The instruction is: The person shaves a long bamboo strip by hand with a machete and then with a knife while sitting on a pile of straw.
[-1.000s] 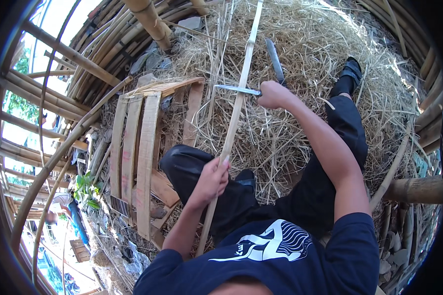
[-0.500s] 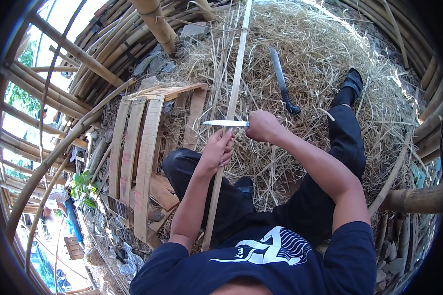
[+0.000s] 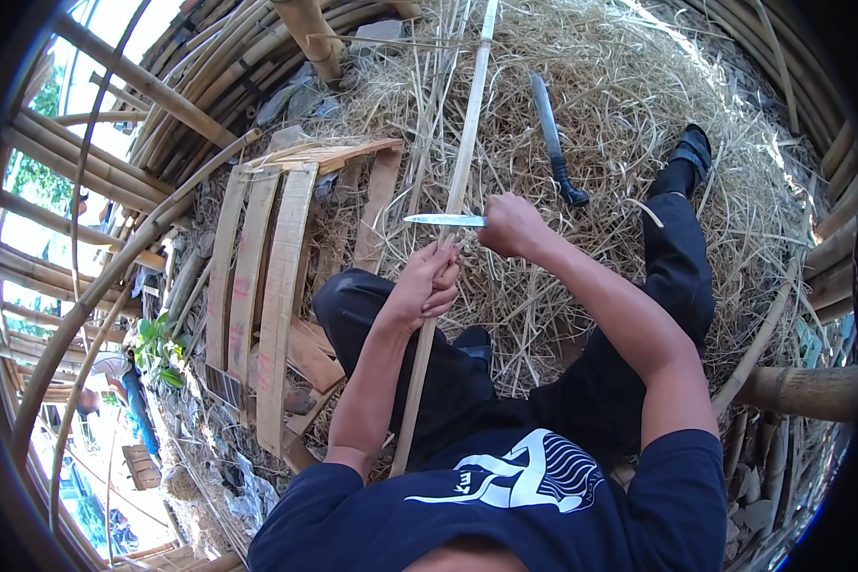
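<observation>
A long pale bamboo strip (image 3: 469, 143) runs from beside my lap out to the far edge of the view. My left hand (image 3: 427, 284) is closed round it above my left knee. In my right hand (image 3: 511, 227) is a knife (image 3: 445, 220), its fist wrapped round the handle and hiding it. The blade points left and lies across the strip, just beyond my left fingers. Farther off to the right, a machete (image 3: 549, 133) with a dark handle rests on the shavings, touched by neither hand.
Curled bamboo shavings (image 3: 620, 86) cover the ground between and beyond my legs. A slatted wooden crate (image 3: 281, 305) stands at my left. Bamboo poles (image 3: 153, 91) fence the left side, and a thick pole (image 3: 806, 392) juts in from the right. Another person (image 3: 114, 377) is beyond the left fence.
The knife blade has shifted slightly away from me along the strip, and a little to the right. My left hand keeps its hold. The view has moved slightly.
</observation>
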`<state>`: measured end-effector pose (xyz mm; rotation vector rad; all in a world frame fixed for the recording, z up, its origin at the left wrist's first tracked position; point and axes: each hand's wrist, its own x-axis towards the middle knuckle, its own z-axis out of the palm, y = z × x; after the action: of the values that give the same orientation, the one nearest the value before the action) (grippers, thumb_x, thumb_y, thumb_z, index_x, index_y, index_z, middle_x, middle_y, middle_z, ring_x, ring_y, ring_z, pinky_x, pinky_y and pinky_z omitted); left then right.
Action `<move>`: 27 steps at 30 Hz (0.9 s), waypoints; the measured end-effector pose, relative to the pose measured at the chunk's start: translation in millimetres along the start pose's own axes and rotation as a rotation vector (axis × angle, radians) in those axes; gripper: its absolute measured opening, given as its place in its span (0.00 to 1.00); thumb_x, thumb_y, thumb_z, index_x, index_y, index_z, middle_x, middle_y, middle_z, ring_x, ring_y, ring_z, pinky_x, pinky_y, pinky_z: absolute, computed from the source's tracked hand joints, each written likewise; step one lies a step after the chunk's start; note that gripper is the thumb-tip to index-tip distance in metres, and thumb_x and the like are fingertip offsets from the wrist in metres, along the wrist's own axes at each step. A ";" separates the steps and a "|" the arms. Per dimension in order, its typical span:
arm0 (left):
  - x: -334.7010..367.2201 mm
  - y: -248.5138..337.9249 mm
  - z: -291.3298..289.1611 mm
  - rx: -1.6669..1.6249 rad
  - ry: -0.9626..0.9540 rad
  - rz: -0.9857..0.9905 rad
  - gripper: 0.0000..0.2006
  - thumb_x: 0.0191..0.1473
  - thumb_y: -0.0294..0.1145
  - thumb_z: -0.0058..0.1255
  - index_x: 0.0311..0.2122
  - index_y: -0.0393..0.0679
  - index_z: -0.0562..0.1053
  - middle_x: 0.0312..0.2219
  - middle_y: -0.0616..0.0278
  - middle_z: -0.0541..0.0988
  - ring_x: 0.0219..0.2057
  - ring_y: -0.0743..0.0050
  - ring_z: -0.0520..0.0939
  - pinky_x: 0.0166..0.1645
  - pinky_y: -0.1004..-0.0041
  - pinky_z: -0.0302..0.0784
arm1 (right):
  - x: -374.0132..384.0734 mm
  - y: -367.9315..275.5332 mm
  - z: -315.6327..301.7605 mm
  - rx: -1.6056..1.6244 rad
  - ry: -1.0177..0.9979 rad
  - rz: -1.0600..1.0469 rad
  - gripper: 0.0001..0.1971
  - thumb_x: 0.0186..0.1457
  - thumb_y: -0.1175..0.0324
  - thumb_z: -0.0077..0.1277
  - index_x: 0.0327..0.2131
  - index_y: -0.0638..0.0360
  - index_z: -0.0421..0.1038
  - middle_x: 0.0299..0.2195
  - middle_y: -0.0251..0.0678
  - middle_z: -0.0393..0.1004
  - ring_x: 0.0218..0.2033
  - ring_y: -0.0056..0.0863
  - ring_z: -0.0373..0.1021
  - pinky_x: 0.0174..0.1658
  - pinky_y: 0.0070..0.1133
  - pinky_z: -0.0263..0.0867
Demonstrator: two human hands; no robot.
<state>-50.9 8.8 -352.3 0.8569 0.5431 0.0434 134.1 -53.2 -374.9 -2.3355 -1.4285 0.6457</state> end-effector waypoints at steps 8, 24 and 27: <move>3.0 -3.2 3.2 0.076 0.032 -0.019 0.11 0.63 0.42 0.34 0.32 0.47 0.61 0.11 0.76 0.52 0.05 0.90 0.50 0.07 0.86 0.43 | 19.1 18.1 -4.0 -0.047 0.041 0.010 0.10 0.38 0.68 0.52 0.23 0.66 0.74 0.24 0.50 0.75 0.30 0.45 0.74 0.36 0.33 0.71; -100.8 -59.4 27.1 -0.036 0.112 -0.269 0.13 0.63 0.44 0.34 0.31 0.47 0.58 0.10 0.76 0.51 0.05 0.91 0.49 0.08 0.86 0.44 | 44.2 109.2 -28.2 -0.023 0.195 0.433 0.14 0.44 0.66 0.50 0.35 0.64 0.75 0.35 0.48 0.76 0.38 0.40 0.74 0.43 0.31 0.70; -126.9 -66.3 22.6 -0.007 0.136 -0.288 0.13 0.63 0.44 0.34 0.30 0.47 0.58 0.10 0.76 0.51 0.05 0.91 0.50 0.08 0.86 0.43 | 41.6 109.9 -33.1 -0.024 0.168 0.424 0.14 0.44 0.66 0.50 0.35 0.64 0.75 0.36 0.47 0.76 0.39 0.40 0.73 0.43 0.32 0.69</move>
<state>-161.5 -82.7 -333.1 0.7657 0.7897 -0.1605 250.3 -66.1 -410.0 -2.6641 -0.8786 0.5210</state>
